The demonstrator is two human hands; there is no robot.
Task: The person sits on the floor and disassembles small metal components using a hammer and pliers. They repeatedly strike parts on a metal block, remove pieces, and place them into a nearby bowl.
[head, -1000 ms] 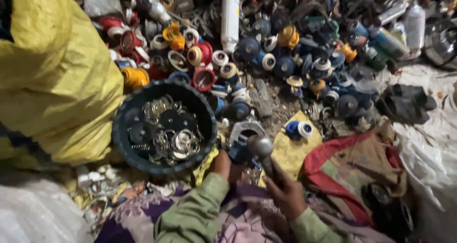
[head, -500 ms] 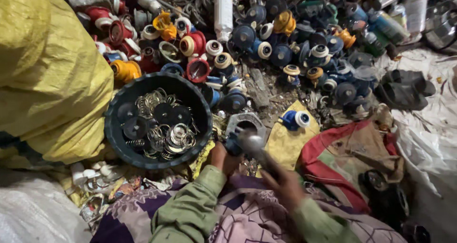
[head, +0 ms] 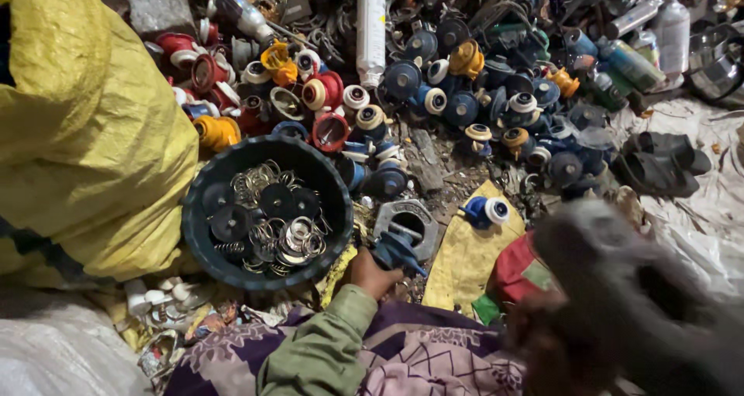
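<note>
My left hand (head: 370, 272) grips a blue plastic part (head: 397, 253) and presses it down on the ground beside a grey metal ring plate (head: 407, 224). My right hand (head: 542, 326) is up close to the camera and blurred. It is closed on a grey hammer-like tool (head: 620, 280), which hangs well above and to the right of the blue part. Just left of my left hand stands a dark round basin (head: 194, 233) holding metal rings, springs and black discs.
A heap of red, blue, yellow and white plastic caps (head: 434, 101) fills the ground ahead, with a white bottle (head: 370, 32) on it. A bulging yellow sack (head: 77, 132) stands at the left. A yellow cloth (head: 465, 260), a red bag (head: 518, 268) and black sandals (head: 659, 163) lie to the right.
My right hand has swung the grey tool up from the blue part toward the camera, to the right. My left hand has stayed on the part.
</note>
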